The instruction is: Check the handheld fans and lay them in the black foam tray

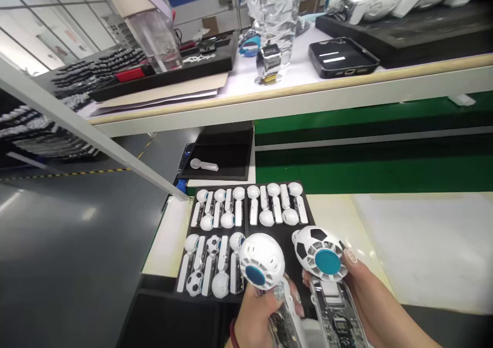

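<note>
My left hand (257, 314) is closed round the clear handle of a small white fan (262, 261) with a blue centre cap. My right hand (362, 291) grips a second fan (320, 253) whose round head has a black and white football pattern and a teal cap. Both fans are held upright, side by side, just above the near right corner of a black tray (284, 237). The tray holds several more small white fans in rows, some with football heads.
A second black tray (227, 158) with one white fan lies beyond. A green conveyor belt (365, 171) runs across. Above it a white shelf (269, 86) carries a phone, clear plastic bags, black trays and white fan shells. Grey floor lies left.
</note>
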